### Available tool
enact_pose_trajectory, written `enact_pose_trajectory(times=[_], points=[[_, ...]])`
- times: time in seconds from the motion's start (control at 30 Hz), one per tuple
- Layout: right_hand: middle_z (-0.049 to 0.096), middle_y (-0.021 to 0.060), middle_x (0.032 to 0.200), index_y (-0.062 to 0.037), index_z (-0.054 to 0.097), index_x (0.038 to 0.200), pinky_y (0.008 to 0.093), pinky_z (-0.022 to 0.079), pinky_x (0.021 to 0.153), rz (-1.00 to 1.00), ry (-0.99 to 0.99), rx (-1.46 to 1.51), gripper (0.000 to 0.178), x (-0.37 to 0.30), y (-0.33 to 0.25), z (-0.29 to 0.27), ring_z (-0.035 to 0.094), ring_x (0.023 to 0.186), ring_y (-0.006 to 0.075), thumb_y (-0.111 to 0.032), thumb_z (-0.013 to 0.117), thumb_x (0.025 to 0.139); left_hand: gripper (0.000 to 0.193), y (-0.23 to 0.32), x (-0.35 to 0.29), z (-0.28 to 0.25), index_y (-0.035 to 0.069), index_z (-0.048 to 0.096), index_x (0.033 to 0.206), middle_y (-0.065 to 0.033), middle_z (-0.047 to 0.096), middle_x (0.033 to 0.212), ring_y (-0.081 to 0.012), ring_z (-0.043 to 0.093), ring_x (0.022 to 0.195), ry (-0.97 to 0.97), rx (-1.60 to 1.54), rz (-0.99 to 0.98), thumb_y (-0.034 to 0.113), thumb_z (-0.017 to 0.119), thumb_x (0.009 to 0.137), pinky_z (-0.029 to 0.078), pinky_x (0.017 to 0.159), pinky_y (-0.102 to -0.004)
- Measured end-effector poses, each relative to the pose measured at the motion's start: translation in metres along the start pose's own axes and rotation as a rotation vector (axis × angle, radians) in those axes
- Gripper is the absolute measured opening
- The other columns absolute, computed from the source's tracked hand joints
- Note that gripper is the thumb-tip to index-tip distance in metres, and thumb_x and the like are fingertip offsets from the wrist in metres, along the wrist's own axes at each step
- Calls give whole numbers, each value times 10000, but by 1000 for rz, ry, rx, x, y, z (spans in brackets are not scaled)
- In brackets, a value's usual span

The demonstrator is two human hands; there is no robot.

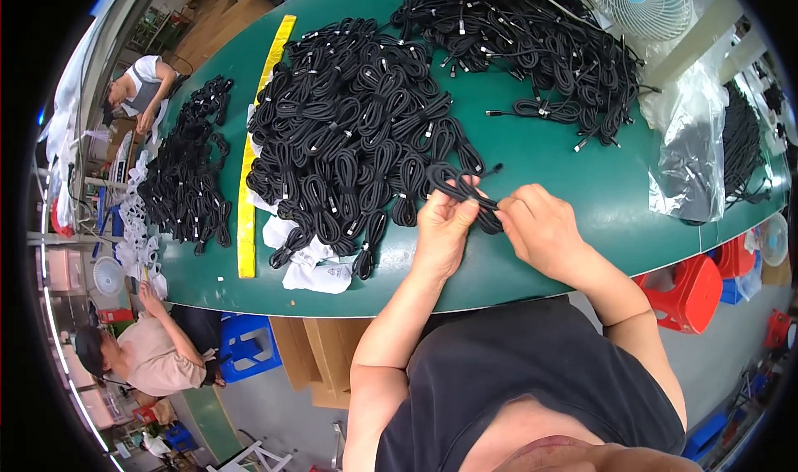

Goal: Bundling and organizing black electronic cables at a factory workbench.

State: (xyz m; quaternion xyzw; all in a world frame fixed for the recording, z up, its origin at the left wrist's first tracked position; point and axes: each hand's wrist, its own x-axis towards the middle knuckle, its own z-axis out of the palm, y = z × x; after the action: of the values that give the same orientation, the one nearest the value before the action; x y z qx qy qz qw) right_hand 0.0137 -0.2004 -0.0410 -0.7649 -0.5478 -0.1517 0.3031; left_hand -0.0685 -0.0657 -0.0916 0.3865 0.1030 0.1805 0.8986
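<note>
Above the near edge of the green table, my left hand is closed around a looped black cable, thumb pressed on the bundle. My right hand pinches the same cable's right side; its fingertips partly hide the cable there. One dark cable end sticks out beyond the fingers. Left of my hands lies a big heap of coiled black cables, each bundled into loops. Farther back to the right spreads another heap of black cables with pale metal plugs showing.
A yellow strip divides the heap from a smaller cable pile. White pouches lie under the heap's near edge. A fan and clear plastic bag stand right. Red stools are below. Two people sit left.
</note>
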Motion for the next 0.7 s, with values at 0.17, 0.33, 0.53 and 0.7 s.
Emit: enact_pose_trajectory(times=[0.17, 0.33, 0.53, 0.7], points=[[468, 59, 728, -34, 530, 764, 308, 447, 492, 20, -22, 32, 133, 12, -2, -5, 528, 645, 206, -82, 642, 712, 290, -1, 3, 0, 12, 523, 1113, -72, 553, 1107, -126, 530, 965, -7, 55, -63, 20, 584, 830, 418, 877, -270], [480, 71, 740, -28, 528, 774, 331, 458, 514, 76, -66, 51, 117, 8, 9, 1, 539, 667, 223, -72, 627, 731, 299, 1, 18, -1, 12, 520, 1136, -62, 550, 1109, -113, 527, 944, 25, 12, -2, 36, 572, 843, 420, 859, -263], [508, 93, 788, -21, 549, 836, 340, 469, 532, 115, -105, 246, 140, 12, 17, 6, 556, 638, 236, -73, 633, 737, 308, -9, 18, -3, 13, 509, 1171, -50, 543, 1136, -104, 511, 978, -58, 73, -125, 104, 542, 878, 400, 871, -252], [543, 79, 805, -13, 581, 929, 293, 468, 507, 275, 54, 343, 210, 27, 16, -8, 561, 594, 176, -90, 656, 749, 392, -4, 13, -3, 35, 437, 1263, -4, 551, 1007, -84, 527, 863, -141, 93, -221, 191, 498, 909, 442, 761, -231]])
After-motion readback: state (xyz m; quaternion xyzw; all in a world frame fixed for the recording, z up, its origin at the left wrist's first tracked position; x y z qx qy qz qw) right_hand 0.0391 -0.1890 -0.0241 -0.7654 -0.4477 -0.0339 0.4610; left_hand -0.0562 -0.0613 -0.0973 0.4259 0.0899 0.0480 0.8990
